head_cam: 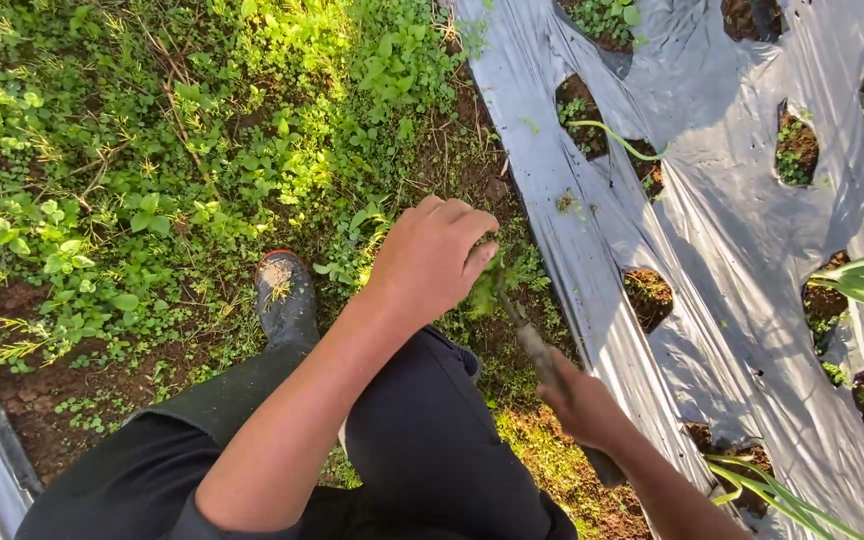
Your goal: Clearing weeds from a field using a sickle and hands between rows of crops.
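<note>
1. Left hand (pixel 430 258): closed on a clump of weeds (pixel 485 292), just beside the edge of the plastic sheet (pixel 712 240).
2. Right hand (pixel 582 405): wrapped round the handle of a hand tool (pixel 532 345), blade end in the clump.
3. Advised: grip low at the roots, keep the blade off the sheet.
4. Counted: two hands, one tool, one boot (pixel 285 298) left of the sheet, about ten planting holes (pixel 648 296).
</note>
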